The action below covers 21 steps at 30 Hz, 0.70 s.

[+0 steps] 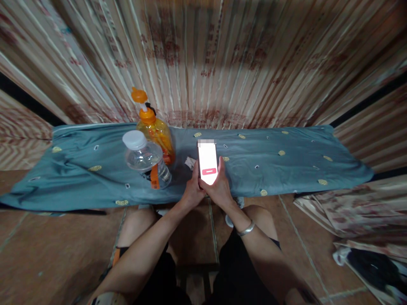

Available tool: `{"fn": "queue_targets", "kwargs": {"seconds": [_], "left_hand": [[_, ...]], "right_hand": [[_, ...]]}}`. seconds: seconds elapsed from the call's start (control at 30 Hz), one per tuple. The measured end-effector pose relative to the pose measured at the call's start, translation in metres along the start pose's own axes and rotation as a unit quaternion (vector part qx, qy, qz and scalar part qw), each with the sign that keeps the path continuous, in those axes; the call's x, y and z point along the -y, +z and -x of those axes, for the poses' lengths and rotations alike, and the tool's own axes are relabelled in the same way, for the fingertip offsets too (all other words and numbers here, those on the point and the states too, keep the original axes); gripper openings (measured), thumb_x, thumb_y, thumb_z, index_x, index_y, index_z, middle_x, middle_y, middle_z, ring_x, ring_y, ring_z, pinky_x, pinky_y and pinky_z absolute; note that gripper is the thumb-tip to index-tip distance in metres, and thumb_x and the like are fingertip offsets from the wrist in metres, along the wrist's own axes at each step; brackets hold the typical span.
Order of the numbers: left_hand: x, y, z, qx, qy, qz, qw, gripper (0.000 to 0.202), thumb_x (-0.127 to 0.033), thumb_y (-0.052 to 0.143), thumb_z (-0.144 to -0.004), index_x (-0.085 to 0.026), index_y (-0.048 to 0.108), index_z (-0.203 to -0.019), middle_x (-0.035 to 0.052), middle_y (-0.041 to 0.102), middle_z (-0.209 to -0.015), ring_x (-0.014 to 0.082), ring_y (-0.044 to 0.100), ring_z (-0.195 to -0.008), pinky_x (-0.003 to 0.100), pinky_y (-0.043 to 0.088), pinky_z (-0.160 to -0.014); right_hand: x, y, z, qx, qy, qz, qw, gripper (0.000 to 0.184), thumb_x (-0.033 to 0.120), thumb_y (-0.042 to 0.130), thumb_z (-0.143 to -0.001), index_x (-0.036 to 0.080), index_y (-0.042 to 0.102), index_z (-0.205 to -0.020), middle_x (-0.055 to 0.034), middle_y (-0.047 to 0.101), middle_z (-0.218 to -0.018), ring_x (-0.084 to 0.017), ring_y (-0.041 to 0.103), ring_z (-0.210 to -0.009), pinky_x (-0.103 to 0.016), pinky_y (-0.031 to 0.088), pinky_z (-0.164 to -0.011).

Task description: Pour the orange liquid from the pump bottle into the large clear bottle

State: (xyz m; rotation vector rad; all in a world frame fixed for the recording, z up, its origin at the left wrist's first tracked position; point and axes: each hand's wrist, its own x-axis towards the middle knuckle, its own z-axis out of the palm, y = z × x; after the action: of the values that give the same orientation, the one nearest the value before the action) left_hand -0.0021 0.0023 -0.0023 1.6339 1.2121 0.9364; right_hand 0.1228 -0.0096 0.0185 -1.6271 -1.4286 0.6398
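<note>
We clasp a lit phone [208, 162] — left hand [192, 191] and right hand [221, 189] together. A white-capped bottle [146, 159] stands leftward.

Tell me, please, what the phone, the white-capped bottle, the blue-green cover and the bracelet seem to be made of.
Phone: probably a glass front, but its glow hides the finish.
White-capped bottle: likely clear, glossy plastic; see-through with highlights.
Blue-green cover: apparently smooth printed fabric, from its soft wrinkles and drape.
Bracelet: probably shiny metal, from its silvery highlights.
</note>
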Motion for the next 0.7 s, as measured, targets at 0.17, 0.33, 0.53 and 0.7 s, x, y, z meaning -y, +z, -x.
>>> {"fn": "queue_targets", "kwargs": {"seconds": [0.17, 0.33, 0.53, 0.7], "left_hand": [[-0.0007, -0.0011, 0.0007, 0.008, 0.002, 0.005, 1.000, 0.114, -0.012, 0.065, -0.072, -0.011, 0.004, -0.168, 0.0104, 0.080, -0.109, 0.0238, 0.077, -0.085, 0.033, 0.060, -0.079], [-0.0040, -0.0015, 0.0004, 0.008, 0.006, 0.008, 1.000, 0.114, -0.012, 0.065, -0.072, -0.012, 0.004, -0.168, 0.0119, 0.079, -0.117, 0.0238, 0.077, -0.091, 0.033, 0.060, -0.083], [-0.0011, -0.0008, -0.0001, 0.006, -0.007, -0.004, 1.000, 0.115, -0.014, 0.066, -0.072, -0.010, 0.004, -0.168, 0.0098, 0.080, -0.107, 0.0233, 0.077, -0.084, 0.032, 0.060, -0.079], [0.0033, -0.0008, -0.0005, 0.008, 0.006, 0.001, 1.000, 0.114, -0.015, 0.066, -0.072, -0.011, 0.005, -0.168, 0.0083, 0.081, -0.103, 0.0218, 0.075, -0.080, 0.031, 0.059, -0.075]], "right_hand": [[0.0003, -0.0016, -0.0002, 0.008, 0.004, -0.010, 1.000, 0.118, 0.033, 0.083, -0.071, 0.009, 0.016, -0.166, -0.0261, 0.057, -0.153, -0.040, 0.061, -0.137, -0.055, 0.055, -0.108], [0.0003, -0.0023, 0.0001, 0.006, -0.001, -0.009, 1.000, 0.116, 0.032, 0.082, -0.072, 0.011, 0.017, -0.165, -0.0249, 0.056, -0.153, -0.039, 0.061, -0.138, -0.055, 0.055, -0.109], [0.0000, -0.0013, 0.0003, 0.005, 0.003, 0.001, 1.000, 0.116, 0.033, 0.082, -0.072, 0.008, 0.016, -0.165, -0.0266, 0.055, -0.154, -0.039, 0.059, -0.140, -0.055, 0.054, -0.110], [-0.0020, -0.0013, 0.0001, 0.008, -0.006, 0.013, 1.000, 0.117, 0.035, 0.081, -0.073, 0.009, 0.014, -0.166, -0.0261, 0.053, -0.156, -0.039, 0.057, -0.142, -0.054, 0.054, -0.111]]}}
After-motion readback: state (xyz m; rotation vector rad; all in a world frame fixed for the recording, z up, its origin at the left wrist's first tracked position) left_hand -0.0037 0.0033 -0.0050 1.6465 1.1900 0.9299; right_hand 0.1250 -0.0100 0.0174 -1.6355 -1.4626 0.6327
